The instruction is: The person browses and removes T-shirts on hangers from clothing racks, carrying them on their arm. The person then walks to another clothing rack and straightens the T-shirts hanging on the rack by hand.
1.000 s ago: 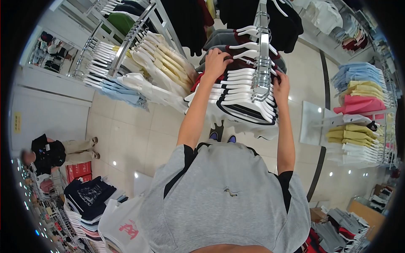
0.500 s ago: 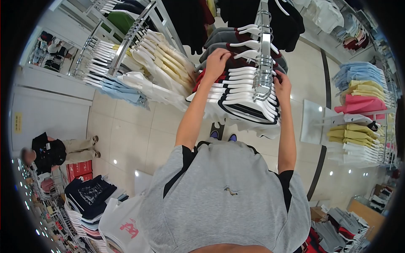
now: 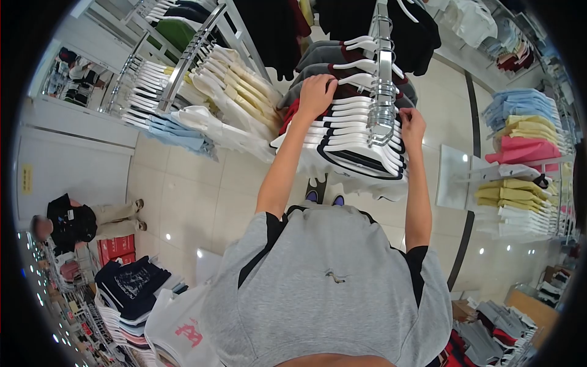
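A metal rail [image 3: 383, 67] runs away from me, packed with shirts on white hangers [image 3: 358, 122]. The nearest shirts are white with dark neck trim; behind them hang red ones and grey-and-maroon shirts [image 3: 317, 73]. My left hand [image 3: 317, 98] is at the left shoulder of a dark maroon shirt [image 3: 348, 92], its fingers curled and closed on the fabric. On the rail's other side, my right hand [image 3: 413, 128] has thumb and fingers pinched together at the right shoulder edge of the hung shirts. Which single shirt it grips is partly hidden.
Another rack [image 3: 183, 67] with cream, yellow and light blue shirts stands to the left. Racks of blue, yellow and pink shirts [image 3: 523, 147] line the right. Folded and hung shirts [image 3: 131, 284] are at the lower left. A person [image 3: 73, 223] in black stands at far left.
Both hands have shifted slightly toward me and to the right, staying at the shoulders of the hung shirts. The shirts on the rail look nearly unmoved.
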The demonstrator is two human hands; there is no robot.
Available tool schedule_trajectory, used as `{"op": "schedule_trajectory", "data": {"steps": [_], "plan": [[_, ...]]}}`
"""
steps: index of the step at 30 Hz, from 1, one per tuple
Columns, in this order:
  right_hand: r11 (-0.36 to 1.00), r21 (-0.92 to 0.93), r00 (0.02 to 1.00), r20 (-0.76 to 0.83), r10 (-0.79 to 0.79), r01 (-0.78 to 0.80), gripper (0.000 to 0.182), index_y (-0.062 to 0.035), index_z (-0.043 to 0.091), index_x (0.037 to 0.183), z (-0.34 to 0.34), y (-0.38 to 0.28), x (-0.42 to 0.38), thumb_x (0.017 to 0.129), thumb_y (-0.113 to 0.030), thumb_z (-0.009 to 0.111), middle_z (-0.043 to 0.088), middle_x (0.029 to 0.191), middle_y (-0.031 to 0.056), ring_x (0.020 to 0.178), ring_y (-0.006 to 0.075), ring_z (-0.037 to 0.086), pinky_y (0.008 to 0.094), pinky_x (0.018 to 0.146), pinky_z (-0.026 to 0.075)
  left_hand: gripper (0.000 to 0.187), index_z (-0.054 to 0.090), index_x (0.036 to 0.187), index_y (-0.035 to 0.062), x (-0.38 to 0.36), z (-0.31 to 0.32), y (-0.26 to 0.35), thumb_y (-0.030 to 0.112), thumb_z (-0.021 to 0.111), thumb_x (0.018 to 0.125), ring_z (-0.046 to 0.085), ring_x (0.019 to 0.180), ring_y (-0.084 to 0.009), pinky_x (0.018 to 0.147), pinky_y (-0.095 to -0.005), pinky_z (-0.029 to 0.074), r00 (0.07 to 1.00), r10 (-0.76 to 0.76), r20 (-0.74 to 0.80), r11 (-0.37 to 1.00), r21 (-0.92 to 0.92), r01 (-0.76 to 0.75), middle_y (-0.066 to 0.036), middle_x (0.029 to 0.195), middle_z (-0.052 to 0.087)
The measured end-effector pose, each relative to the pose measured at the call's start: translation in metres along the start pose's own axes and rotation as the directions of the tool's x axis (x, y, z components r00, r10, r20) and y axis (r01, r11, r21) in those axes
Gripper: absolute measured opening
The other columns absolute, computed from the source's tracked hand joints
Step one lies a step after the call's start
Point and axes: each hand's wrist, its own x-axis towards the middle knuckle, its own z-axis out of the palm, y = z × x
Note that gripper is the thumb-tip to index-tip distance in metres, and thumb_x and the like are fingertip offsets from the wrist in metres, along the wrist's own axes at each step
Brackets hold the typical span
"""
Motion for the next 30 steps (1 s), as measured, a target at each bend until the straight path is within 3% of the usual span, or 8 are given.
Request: {"op": "schedule_trajectory", "data": {"steps": [1, 3, 8, 12, 16, 21, 27, 30], "plan": [[1.0, -0.001, 1.0, -0.004, 0.003, -0.003, 0.012, -0.0021, 0.067, 0.096, -0.003, -0.005, -0.001, 0.089, -0.011, 0.065, 0.067, 0.084, 0.0137, 0.075, 0.0268, 0.062, 0.0357, 0.071, 0.049, 0.021, 0.068, 0.095, 0.0064, -0.001, -0.001, 0.001, 0.025, 0.06, 0.09, 0.061, 0.089, -0.0322, 0.082, -0.0438, 0.045, 1.0, 0.007, 0.028, 1.0, 0.008, -0.007, -0.011, 0.091, 0.069], [0.98, 0.001, 0.916, -0.357, -0.183, 0.197, 0.008, -0.0025, 0.065, 0.093, -0.004, -0.017, -0.003, 0.09, -0.01, 0.064, 0.066, 0.089, 0.013, 0.083, 0.0272, 0.062, 0.0358, 0.075, 0.048, 0.022, 0.067, 0.098, 0.0062, -0.002, -0.004, 0.003, 0.026, 0.06, 0.091, 0.061, 0.091, -0.0325, 0.083, -0.0444, 0.045, 0.998, 0.02, 0.059, 1.0, 0.014, -0.02, -0.012, 0.094, 0.068], [0.975, 0.096, 0.948, -0.271, -0.168, 0.2, 0.007, -0.0029, 0.065, 0.094, -0.006, -0.027, -0.008, 0.091, -0.008, 0.062, 0.065, 0.095, 0.0121, 0.09, 0.0279, 0.062, 0.0352, 0.082, 0.048, 0.026, 0.067, 0.101, 0.0058, -0.003, -0.007, 0.01, 0.029, 0.059, 0.091, 0.06, 0.093, -0.0324, 0.084, -0.0432, 0.045, 0.961, 0.011, 0.275, 0.995, -0.102, 0.018, -0.012, 0.095, 0.068], [0.961, 0.09, 0.866, -0.462, -0.191, 0.26, 0.009, -0.0015, 0.063, 0.097, -0.01, -0.031, -0.005, 0.093, -0.009, 0.059, 0.065, 0.099, 0.0131, 0.093, 0.0288, 0.061, 0.0363, 0.086, 0.048, 0.029, 0.067, 0.105, 0.0062, -0.005, -0.007, 0.012, 0.03, 0.055, 0.094, 0.06, 0.099, -0.0331, 0.088, -0.0422, 0.046, 0.94, -0.051, 0.336, 0.988, -0.122, 0.097, -0.013, 0.098, 0.068], [0.964, 0.071, 0.919, -0.328, -0.22, 0.257, 0.013, -0.0002, 0.062, 0.099, -0.01, -0.028, -0.004, 0.095, -0.012, 0.058, 0.066, 0.1, 0.0142, 0.096, 0.0304, 0.062, 0.0373, 0.087, 0.048, 0.03, 0.067, 0.106, 0.0049, -0.003, -0.005, 0.008, 0.03, 0.054, 0.095, 0.061, 0.1, -0.0342, 0.086, -0.0404, 0.047, 0.904, -0.11, 0.413, 0.982, -0.097, 0.164, -0.014, 0.104, 0.067], [1.0, 0.002, 0.996, -0.09, 0.009, -0.009, 0.027, -0.0009, 0.062, 0.101, -0.006, -0.014, 0.003, 0.096, -0.026, 0.054, 0.067, 0.095, 0.0187, 0.09, 0.0329, 0.064, 0.0383, 0.081, 0.048, 0.031, 0.069, 0.099, 0.0024, -0.007, 0.0, 0.003, 0.029, 0.053, 0.096, 0.062, 0.093, -0.0356, 0.082, -0.0421, 0.048, 0.934, -0.115, 0.337, 0.982, -0.104, 0.158, -0.016, 0.098, 0.066], [0.992, 0.027, 0.99, 0.073, 0.12, -0.123, 0.023, -0.002, 0.061, 0.104, -0.007, -0.018, 0.002, 0.092, -0.018, 0.052, 0.068, 0.082, 0.0176, 0.076, 0.0335, 0.066, 0.0398, 0.074, 0.05, 0.043, 0.067, 0.077, 0.0032, -0.004, -0.006, 0.003, 0.036, 0.047, 0.096, 0.063, 0.077, -0.0411, 0.071, -0.0505, 0.048, 0.948, -0.235, 0.215, 0.972, 0.072, 0.225, -0.018, 0.077, 0.066], [0.995, 0.0, 0.99, 0.097, 0.099, -0.1, 0.024, -0.002, 0.06, 0.108, -0.004, -0.018, -0.001, 0.088, -0.012, 0.052, 0.069, 0.085, 0.0161, 0.077, 0.0325, 0.066, 0.0389, 0.076, 0.05, 0.036, 0.067, 0.104, 0.0079, 0.0, -0.004, 0.004, 0.037, 0.048, 0.096, 0.064, 0.075, -0.043, 0.07, -0.0517, 0.05, 0.943, -0.311, 0.116, 0.948, 0.116, 0.298, -0.021, 0.078, 0.067]]}}
